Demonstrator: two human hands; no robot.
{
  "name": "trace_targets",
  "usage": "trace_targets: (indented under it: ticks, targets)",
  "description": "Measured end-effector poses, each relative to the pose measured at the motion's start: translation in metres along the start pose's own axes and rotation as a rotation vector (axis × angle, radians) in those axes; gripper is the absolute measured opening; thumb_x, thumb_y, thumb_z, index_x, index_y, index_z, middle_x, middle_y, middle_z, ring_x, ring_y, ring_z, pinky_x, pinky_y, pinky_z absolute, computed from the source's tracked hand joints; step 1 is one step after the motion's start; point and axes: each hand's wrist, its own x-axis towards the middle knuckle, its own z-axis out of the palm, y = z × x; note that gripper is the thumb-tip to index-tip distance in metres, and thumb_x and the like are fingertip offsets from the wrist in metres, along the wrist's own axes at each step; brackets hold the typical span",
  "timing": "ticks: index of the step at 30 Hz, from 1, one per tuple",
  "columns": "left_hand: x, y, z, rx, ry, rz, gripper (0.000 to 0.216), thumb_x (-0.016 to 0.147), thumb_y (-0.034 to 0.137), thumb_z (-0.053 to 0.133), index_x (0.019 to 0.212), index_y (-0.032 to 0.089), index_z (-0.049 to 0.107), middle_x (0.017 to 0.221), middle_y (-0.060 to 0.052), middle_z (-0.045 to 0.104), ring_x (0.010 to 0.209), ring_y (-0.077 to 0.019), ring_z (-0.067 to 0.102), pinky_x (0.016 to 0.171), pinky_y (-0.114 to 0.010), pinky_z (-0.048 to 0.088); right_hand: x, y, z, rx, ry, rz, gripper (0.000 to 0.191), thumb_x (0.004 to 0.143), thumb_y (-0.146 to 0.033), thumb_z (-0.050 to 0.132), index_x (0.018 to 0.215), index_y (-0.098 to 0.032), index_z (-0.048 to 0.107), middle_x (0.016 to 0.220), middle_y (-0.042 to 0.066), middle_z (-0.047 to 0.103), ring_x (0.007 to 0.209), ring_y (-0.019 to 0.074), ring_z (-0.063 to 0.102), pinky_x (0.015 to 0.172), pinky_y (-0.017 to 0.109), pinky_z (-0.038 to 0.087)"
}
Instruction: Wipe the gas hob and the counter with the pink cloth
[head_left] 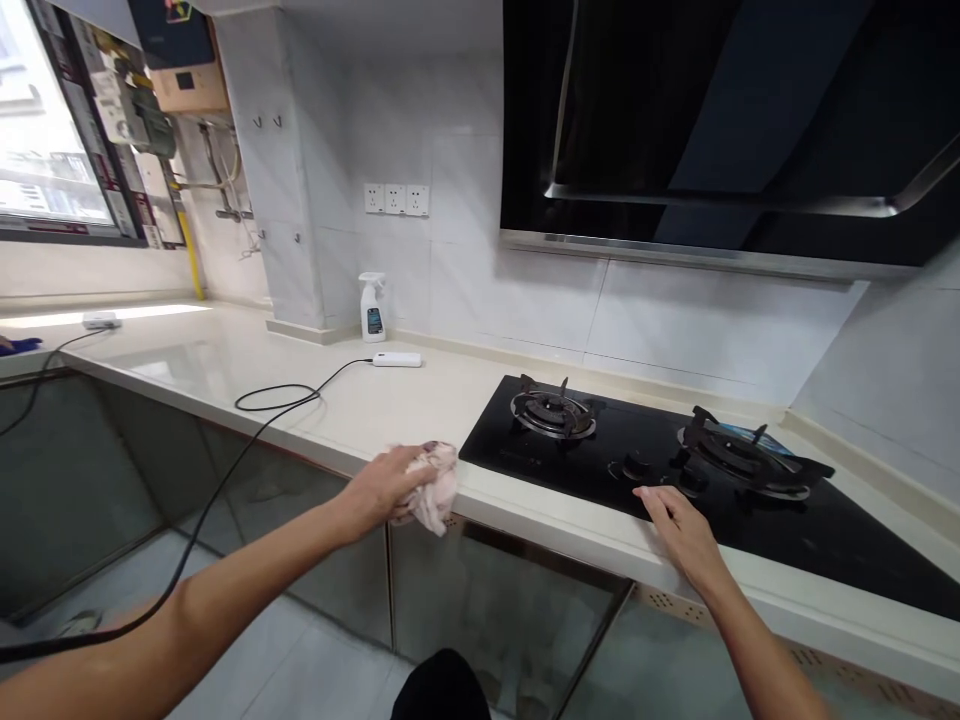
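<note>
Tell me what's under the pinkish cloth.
The left hand holds the pinkish cloth over the front edge of the cream countertop; the patch it covers is hidden.

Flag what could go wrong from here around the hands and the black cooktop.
The long black cable passes in front of the left arm and connects to a slim white rectangular device; a snag might drag it.
The right hand is close to the black control knobs and could nudge one.
The crumpled pale pink cloth in the left hand hangs past the white countertop edge, so a loosened grip might drop it.
</note>
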Motion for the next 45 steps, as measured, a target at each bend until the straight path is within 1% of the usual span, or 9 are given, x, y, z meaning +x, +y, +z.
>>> trace_targets:
  ticks: [7,12,17,28,34,37,40,43,45]
  targets:
    - [-0.052,-0.118,-0.046,0.090,-0.079,-0.415,0.077,0.068,0.018,0.076,0.143,0.026,0.061,0.160,-0.014,0.053,0.145,-0.0365,0.052,0.116,-0.042,0.045,0.001,0.008,0.002,-0.083,-0.045,0.004,0.056,0.091,-0.074,0.045,0.090,-0.028,0.078,0.112,0.008,0.078,0.115,0.0338,0.067,0.108,0.053,0.047]
    - [-0.054,-0.139,-0.049,0.182,-0.084,-0.534,0.079,0.067,0.018,0.079,0.143,0.026,0.059,0.157,-0.017,0.054,0.135,-0.0401,0.058,0.110,-0.047,0.048,0.002,0.014,0.004,-0.062,-0.035,0.049,0.059,0.091,-0.076,0.044,0.094,-0.030,0.080,0.119,0.009,0.077,0.119,0.0351,0.066,0.107,0.053,0.049]
    - [-0.024,-0.082,-0.034,0.164,-0.087,-0.327,0.065,0.071,0.028,0.087,0.131,0.031,0.063,0.155,-0.012,0.056,0.122,-0.0349,0.062,0.104,-0.045,0.049,0.003,0.013,0.008,-0.044,-0.044,0.016,0.056,0.092,-0.075,0.046,0.093,-0.031,0.081,0.118,0.007,0.078,0.121,0.0345,0.066,0.112,0.054,0.047]
    - [0.087,0.126,0.025,0.190,-0.062,0.242,0.059,0.085,0.051,0.080,0.133,0.023,0.059,0.134,-0.020,0.062,0.116,-0.0379,0.060,0.090,-0.051,0.052,0.005,0.010,0.009,0.013,-0.021,0.025,0.058,0.091,-0.076,0.045,0.093,-0.029,0.080,0.119,0.009,0.075,0.120,0.0336,0.066,0.111,0.053,0.047]
    - [0.124,0.207,0.035,0.089,-0.020,0.211,0.087,0.073,0.053,0.090,0.144,0.023,0.050,0.129,-0.018,0.062,0.113,-0.0369,0.061,0.087,-0.048,0.053,-0.002,-0.012,0.011,-0.067,0.201,-0.143,0.055,0.096,-0.071,0.047,0.104,-0.024,0.075,0.119,0.013,0.071,0.118,0.0339,0.063,0.112,0.057,0.045]
    - [0.128,0.220,0.038,-0.047,0.013,0.133,0.095,0.072,0.047,0.090,0.149,0.020,0.043,0.133,-0.019,0.061,0.120,-0.0372,0.060,0.097,-0.050,0.051,-0.016,-0.044,0.024,-0.013,0.364,-0.246,0.053,0.102,-0.064,0.044,0.121,-0.021,0.068,0.126,0.017,0.067,0.124,0.0332,0.060,0.114,0.055,0.045]
    - [0.129,0.207,0.039,-0.261,-0.027,0.100,0.091,0.072,0.041,0.087,0.149,0.016,0.044,0.140,-0.021,0.058,0.128,-0.0394,0.057,0.105,-0.053,0.049,-0.033,-0.077,0.052,-0.003,0.175,-0.440,0.058,0.103,-0.060,0.049,0.145,-0.020,0.054,0.144,0.018,0.059,0.135,0.0323,0.055,0.115,0.053,0.046]
    - [0.123,0.165,0.032,-0.441,-0.110,0.204,0.095,0.066,0.046,0.091,0.147,0.018,0.051,0.147,-0.019,0.056,0.135,-0.0387,0.056,0.112,-0.049,0.049,-0.044,-0.096,0.082,-0.071,-0.029,-0.593,0.076,0.100,-0.063,0.055,0.161,-0.021,0.036,0.156,0.019,0.049,0.144,0.0348,0.049,0.117,0.055,0.045]
    - [0.113,0.123,0.022,-0.562,-0.148,0.282,0.105,0.059,0.052,0.094,0.151,0.022,0.053,0.155,-0.017,0.052,0.146,-0.0390,0.048,0.117,-0.046,0.047,-0.047,-0.104,0.097,-0.161,-0.016,-0.581,0.086,0.096,-0.065,0.063,0.162,-0.020,0.033,0.153,0.020,0.052,0.139,0.0373,0.051,0.114,0.058,0.045]
